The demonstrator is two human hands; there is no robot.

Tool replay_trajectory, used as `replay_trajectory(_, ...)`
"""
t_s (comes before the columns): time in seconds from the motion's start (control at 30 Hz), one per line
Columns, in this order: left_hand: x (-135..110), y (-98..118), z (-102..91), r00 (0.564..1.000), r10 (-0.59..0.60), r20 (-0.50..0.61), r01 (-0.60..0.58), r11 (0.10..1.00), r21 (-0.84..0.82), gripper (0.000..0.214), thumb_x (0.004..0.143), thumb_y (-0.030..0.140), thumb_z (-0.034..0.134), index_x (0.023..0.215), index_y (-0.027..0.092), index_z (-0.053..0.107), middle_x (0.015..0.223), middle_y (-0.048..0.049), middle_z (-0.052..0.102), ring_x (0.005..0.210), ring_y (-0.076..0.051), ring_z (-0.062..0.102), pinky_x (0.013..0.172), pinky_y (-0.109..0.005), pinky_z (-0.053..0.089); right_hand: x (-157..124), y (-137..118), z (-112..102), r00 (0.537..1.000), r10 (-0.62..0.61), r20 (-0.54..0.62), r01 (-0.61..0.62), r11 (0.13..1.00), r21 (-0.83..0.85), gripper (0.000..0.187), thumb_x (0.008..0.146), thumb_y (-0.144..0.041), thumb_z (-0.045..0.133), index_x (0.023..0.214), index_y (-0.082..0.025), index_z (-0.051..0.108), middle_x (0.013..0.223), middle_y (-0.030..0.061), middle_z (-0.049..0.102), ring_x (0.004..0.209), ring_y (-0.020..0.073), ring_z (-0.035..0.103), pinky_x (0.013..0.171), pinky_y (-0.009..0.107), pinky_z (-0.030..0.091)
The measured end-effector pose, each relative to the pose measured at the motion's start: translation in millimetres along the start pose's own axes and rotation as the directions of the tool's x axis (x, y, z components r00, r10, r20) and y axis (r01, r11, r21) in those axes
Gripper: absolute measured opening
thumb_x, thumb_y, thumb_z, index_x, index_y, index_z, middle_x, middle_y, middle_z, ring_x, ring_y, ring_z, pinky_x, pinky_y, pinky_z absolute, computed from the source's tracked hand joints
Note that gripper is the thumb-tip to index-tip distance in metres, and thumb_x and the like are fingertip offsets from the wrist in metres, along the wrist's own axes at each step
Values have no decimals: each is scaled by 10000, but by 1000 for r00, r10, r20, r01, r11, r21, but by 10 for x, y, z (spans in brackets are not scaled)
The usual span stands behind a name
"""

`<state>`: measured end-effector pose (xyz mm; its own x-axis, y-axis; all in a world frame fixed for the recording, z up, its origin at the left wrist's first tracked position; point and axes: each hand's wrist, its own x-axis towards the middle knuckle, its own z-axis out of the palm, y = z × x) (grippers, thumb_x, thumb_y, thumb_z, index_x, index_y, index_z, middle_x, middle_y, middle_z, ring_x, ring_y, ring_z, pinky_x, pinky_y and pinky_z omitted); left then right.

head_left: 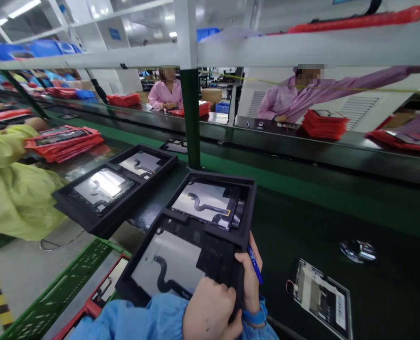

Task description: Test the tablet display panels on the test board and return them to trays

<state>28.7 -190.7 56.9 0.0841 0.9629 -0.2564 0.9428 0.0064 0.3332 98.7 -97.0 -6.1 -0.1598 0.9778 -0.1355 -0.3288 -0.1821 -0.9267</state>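
My left hand (210, 311) grips the lower edge of a black foam carrier (210, 252), raised close in front of me. My right hand (251, 278) holds its right side and also pinches a blue pen (255, 264). Two tablet panels sit in the carrier's compartments. The nearer panel (165, 264) and the farther panel (205, 205) each show a dark ribbon cable across a pale back. A second black foam carrier (114, 186) with two similar panels rests to the left. A bare circuit-backed panel (321, 297) lies on the dark green belt to my right.
A co-worker in a yellow-green gown (15, 189) stands at the left beside stacked red packages (64, 143). Across the line are two people in pink gowns (165, 92) (312, 94). A white shelf rail (266, 52) and green post (190, 118) cross the view.
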Motion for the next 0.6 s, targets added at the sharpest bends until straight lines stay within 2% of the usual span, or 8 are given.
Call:
replay_trajectory(0.1,134,-82,-5,998,52,-21,-51,998,35,281,882,331,497,832,141,699,821,-117,743,749,-294,722,676,-397,553,87,72,-31,995,-74,-66,66,991,-118,779,704,-298,636,1450,-138,481,1380,105,602,1275,318,560,1071,444,460)
replay_trajectory(0.2,315,-250,22,997,63,40,-67,992,110,308,894,336,495,833,123,709,814,-139,745,764,-297,726,693,-390,549,142,-10,-113,967,-239,-87,210,944,-253,802,793,-337,646,1520,-169,351,1459,151,520,1345,286,506,1136,482,384)
replay_trajectory(0.27,400,-350,51,994,70,80,-80,987,136,313,895,333,507,824,110,715,801,-157,741,762,-307,727,693,-394,546,101,-180,-259,909,-399,-121,335,871,-360,782,837,-325,636,1536,-222,301,1482,144,497,1364,266,490,1152,502,358)
replay_trajectory(0.33,411,-447,36,990,79,117,-95,986,134,330,904,356,518,812,106,713,793,-160,736,762,-314,723,694,-402,545,-1,-386,-472,834,-524,-173,397,788,-471,691,865,-299,622,1503,-235,363,1447,133,534,1342,268,516,1140,521,373)
replay_trajectory(0.43,323,-691,-126,977,166,132,-173,984,44,377,969,402,450,858,146,704,856,-101,733,796,-256,709,732,-366,549,-158,-602,-876,748,-603,-278,354,716,-601,509,872,-269,609,1367,-181,533,1270,140,663,1186,284,642,1055,530,467)
replay_trajectory(0.47,287,-817,-204,976,199,91,-200,980,-2,388,995,392,403,913,158,701,914,-85,728,844,-231,700,775,-348,548,-187,-624,-1025,719,-625,-303,321,686,-653,458,861,-264,621,1306,-164,582,1207,140,693,1127,288,674,1024,526,494)
replay_trajectory(0.53,227,-1125,-343,976,209,-63,-212,977,-40,409,1027,329,309,1088,156,675,1088,-98,698,1013,-218,660,917,-353,523,-202,-594,-1321,668,-675,-314,248,600,-760,391,842,-264,640,1217,-152,638,1128,136,721,1053,299,705,976,518,528)
replay_trajectory(0.6,181,-1446,-406,972,163,-169,-156,986,52,428,1021,285,293,1242,107,613,1250,-158,636,1180,-270,586,1043,-443,455,-180,-503,-1580,637,-712,-297,166,502,-849,368,840,-260,636,1192,-155,655,1106,132,726,1026,312,712,941,503,547)
